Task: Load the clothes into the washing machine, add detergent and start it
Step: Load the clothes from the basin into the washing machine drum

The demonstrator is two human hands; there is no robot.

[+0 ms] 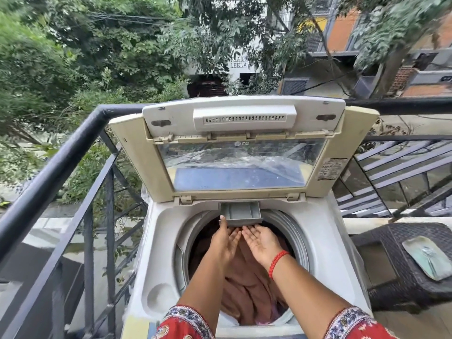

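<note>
Far left, I see a black metal railing (61,165) running along the balcony edge, with green trees beyond it. The washing machine (156,241) stands in the middle, backed against the railing, a top-loader with its lid (132,152) propped upright at the far side; the lid's clear window shows crumpled plastic sheeting behind it.

At the far rim of the drum opening I note a grey detergent drawer (241,212) pulled out toward me, its compartments showing, nothing visible inside them. Brownish clothes (244,287) lie heaped in the drum below, filling much of the opening.

My left hand (226,241) reaches in under the drawer's left corner, fingers spread loosely, thumb tip touching the drawer's left front edge; it holds nothing I can see. My right hand (261,239) sits just beside it, palm up and open, fingertips under the drawer's front lip. I cannot tell whether those fingertips press on the drawer. A red thread band (277,263) circles the right wrist. Both sleeves are red with patterned trim.

Right of the machine, a dark wicker table (391,265) carries a pale rectangular tray (426,258).
</note>
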